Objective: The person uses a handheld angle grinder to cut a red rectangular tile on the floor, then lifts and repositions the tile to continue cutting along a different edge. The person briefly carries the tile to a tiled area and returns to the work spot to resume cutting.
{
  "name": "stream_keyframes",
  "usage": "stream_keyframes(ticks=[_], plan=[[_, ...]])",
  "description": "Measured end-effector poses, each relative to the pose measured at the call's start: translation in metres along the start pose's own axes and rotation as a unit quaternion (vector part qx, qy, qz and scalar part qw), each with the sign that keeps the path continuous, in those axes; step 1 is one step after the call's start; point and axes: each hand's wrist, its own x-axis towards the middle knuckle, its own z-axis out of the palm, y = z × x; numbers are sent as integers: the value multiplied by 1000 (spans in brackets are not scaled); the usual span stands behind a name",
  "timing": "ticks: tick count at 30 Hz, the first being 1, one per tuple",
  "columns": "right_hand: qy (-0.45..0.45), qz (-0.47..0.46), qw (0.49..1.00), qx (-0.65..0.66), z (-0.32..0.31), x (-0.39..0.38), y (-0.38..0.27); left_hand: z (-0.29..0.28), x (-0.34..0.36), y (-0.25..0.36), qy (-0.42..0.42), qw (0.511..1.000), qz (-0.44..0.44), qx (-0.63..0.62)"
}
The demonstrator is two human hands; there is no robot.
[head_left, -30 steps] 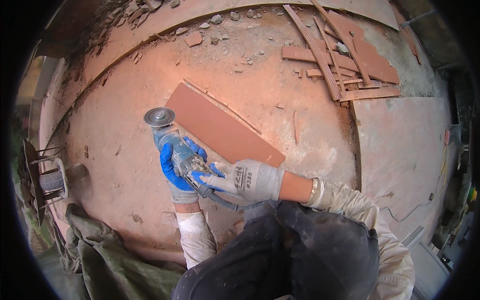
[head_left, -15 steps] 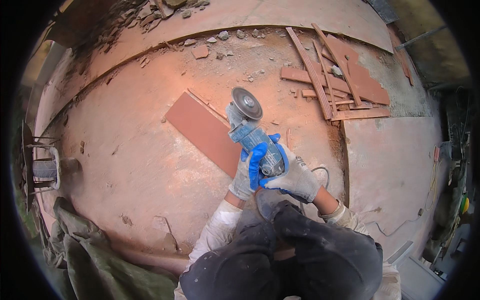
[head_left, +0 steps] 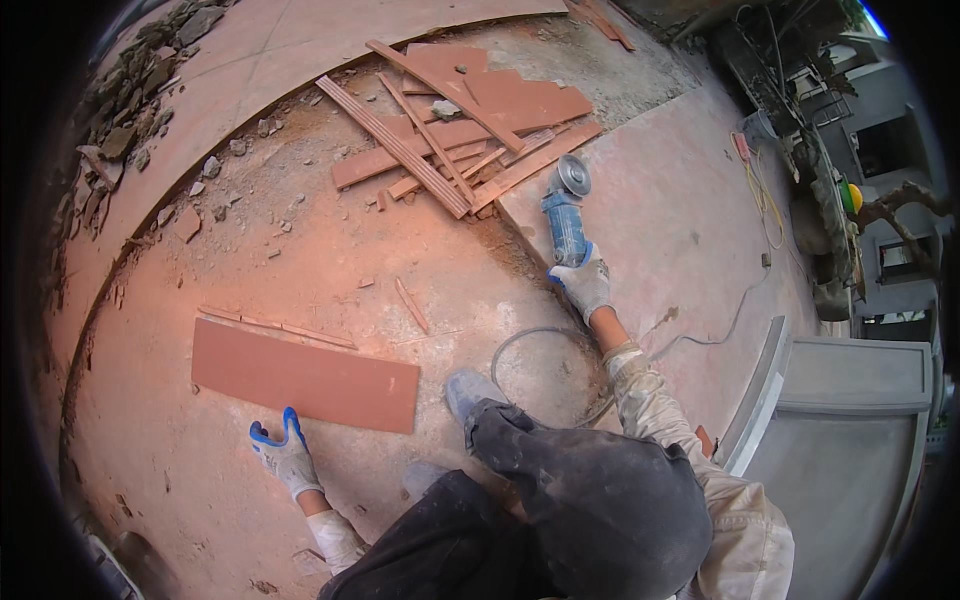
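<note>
"Blue angle grinder [head_left: 566, 228] out to your right: half a second ago you had both hands on it, and now only your right hand [head_left: 588, 283] is wrapped around the rear of its body."

"Yes, and your left hand [head_left: 287, 462] has let go and reached away to the left; its thumb and fingers are spread, with nothing between them."

"So how do you stand to the red-brown rectangular tile [head_left: 305, 372]?"

"It lies flat on the dusty ground [head_left: 155, 420], just beyond your left hand. Your fingertips come up to its near edge, but whether they touch it, nobody can tell from this angle."

"And your cutting disc [head_left: 574, 175]?"

"Well apart from that tile, over the pale concrete slab [head_left: 690, 200], near the pile of red-brown strips [head_left: 395, 148]. Whether it spins, the view doesn't show. My judgement: you have no cut under way, the blade is clear, and one hand is free beside the tile."
</note>
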Motion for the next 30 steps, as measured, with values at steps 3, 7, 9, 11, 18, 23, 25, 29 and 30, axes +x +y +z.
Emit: stream_keyframes(ticks=[3,7,9,11,18,23,25,29,30], plan=[[18,31,996,-81,3,35,23,5,25,-22,28,994,75,77],[19,39,997,-58,14,52,35,-12,133,-22,97,973,173,117],[34,38,996,-73,20,54,39,-21,183,-14,61,975,133,170],[41,25,996,-69,23,54,43,-24,217,-7,16,977,87,192],[41,-4,998,-46,21,49,46,-1,247,-5,-8,984,76,163],[47,-8,997,-61,24,50,48,10,251,-7,40,978,118,169],[46,-12,996,-77,25,51,49,11,251,-2,41,982,90,160],[43,12,992,-114,20,50,39,15,248,17,32,984,28,175],[41,14,992,-123,19,46,32,15,247,22,28,984,9,175]])
